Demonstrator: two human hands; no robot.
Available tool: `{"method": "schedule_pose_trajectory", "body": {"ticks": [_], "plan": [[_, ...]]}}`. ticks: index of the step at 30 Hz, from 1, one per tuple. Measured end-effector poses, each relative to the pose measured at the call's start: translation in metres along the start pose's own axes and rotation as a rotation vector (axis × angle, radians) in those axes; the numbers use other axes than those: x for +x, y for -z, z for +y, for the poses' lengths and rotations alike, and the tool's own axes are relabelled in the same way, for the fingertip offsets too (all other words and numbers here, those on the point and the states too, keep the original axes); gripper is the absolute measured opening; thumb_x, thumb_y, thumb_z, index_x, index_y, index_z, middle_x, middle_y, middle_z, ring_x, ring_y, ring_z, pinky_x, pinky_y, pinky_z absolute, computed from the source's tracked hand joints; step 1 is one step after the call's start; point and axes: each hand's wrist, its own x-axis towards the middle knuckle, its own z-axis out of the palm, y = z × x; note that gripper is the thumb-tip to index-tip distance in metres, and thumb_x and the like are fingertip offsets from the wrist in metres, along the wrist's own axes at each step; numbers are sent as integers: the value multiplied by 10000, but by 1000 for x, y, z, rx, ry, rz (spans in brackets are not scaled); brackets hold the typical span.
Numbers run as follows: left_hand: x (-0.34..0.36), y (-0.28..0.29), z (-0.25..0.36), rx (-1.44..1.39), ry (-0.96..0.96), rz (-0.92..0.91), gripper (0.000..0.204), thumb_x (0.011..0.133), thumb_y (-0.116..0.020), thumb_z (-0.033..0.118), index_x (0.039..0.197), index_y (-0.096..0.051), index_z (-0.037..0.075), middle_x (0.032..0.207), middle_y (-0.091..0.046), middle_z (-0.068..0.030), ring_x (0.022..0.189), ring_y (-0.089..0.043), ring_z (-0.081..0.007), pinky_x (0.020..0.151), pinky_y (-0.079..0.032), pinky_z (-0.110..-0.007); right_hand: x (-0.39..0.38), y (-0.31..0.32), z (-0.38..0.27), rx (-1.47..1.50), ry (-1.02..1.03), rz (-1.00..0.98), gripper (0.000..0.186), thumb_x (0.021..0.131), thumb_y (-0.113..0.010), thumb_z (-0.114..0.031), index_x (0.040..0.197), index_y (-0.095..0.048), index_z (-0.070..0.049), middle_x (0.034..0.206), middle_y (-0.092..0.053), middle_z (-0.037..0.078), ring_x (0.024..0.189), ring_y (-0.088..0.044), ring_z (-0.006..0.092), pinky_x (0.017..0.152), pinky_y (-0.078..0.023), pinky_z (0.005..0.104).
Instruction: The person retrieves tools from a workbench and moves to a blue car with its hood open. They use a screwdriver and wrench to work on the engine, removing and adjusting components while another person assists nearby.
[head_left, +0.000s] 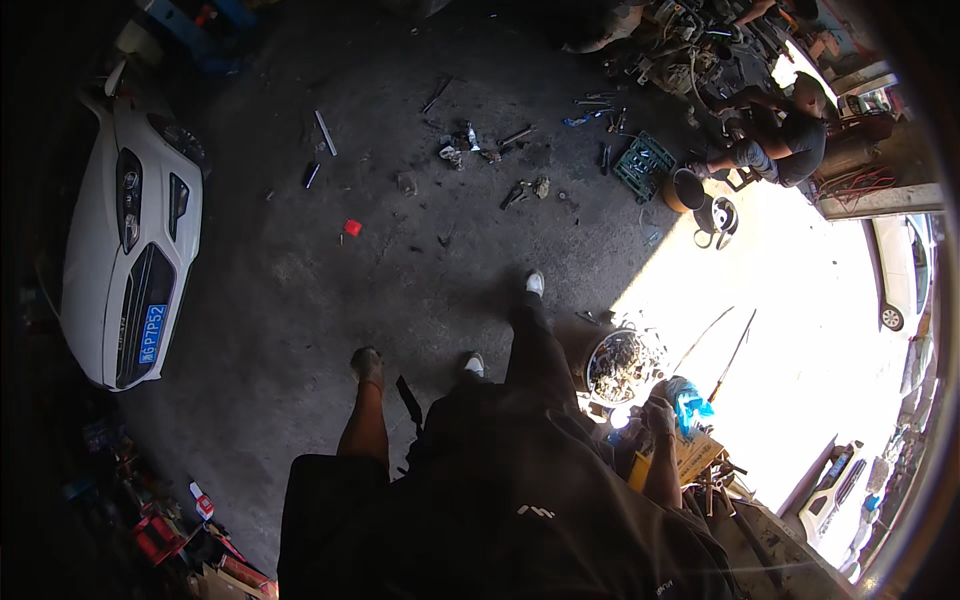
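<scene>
My left hand (367, 364) hangs at my left side over the dark floor, away from any object. It looks dark, and its fingers are too unclear to tell whether they are curled. On the other side my right hand (659, 416) is beside a crumpled blue plastic bag (691, 408), and whether it grips the bag cannot be made out. Below that hand stands a cardboard box (698, 455). A round bin (591, 372) full of small metal scraps is just ahead of it, partly in sunlight.
A white car (140, 250) stands at the left. Tools and a red piece (352, 228) lie scattered on the floor ahead. At the far right a person (790, 135) sits by machine parts, near a green crate (644, 166) and a brown bucket (684, 190).
</scene>
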Motion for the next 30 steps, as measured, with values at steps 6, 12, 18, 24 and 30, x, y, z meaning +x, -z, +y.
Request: {"method": "schedule_pose_trajectory", "body": {"ticks": [6, 12, 18, 24, 30], "plan": [[-47, -9, 23, 1902, -241, -281, 321, 1080, -594, 308, 1327, -740, 165, 1479, -651, -47, 1321, -648, -236, 985, -598, -388, 141, -41, -122, 53, 71, 66, 73, 922, -695, -126, 860, -699, -89, 763, -649, 54, 638, -638, 224, 558, -503, 358], [-98, -62, 138, 1473, -128, 107, 331, 1084, -578, 315, 1330, -740, 163, 1489, -642, -26, 1322, -645, -231, 990, -594, -380, 248, -104, -251, -1226, 947, -111, 77, 850, -753, -131, 859, -701, -75, 842, -702, 117, 758, -696, 322, 659, -565, 434], [-34, -60, 203, 1448, -253, -8, 339, 1086, -571, 323, 1307, -742, 130, 1504, -636, -12, 1309, -649, -230, 1004, -585, -381, 337, -172, -441, -278, 656, -500, 341, 932, -716, -156, 1250, -684, -39, 961, -722, 82, 837, -707, 252, 719, -584, 363], [125, -97, 260, 1656, -619, -190, 351, 1108, -521, 287, 1294, -726, 72, 1037, -751, -50, 999, -717, -229, 843, -595, -386, 355, -238, -567, 43, 451, -313, 275, 1053, -613, -161, 1311, -660, -80, 909, -670, 1, 696, -635, 114, 592, -511, 244], [310, -148, 503, -265, 246, -10, 280, 1076, -564, 174, 1285, -681, 30, 801, -644, -101, 614, -575, -190, 527, -448, -344, 269, -325, -587, -1342, 722, -85, 150, 772, -757, -126, 748, -609, -111, 752, -596, 119, 767, -643, 367, 692, -527, 508]]}}
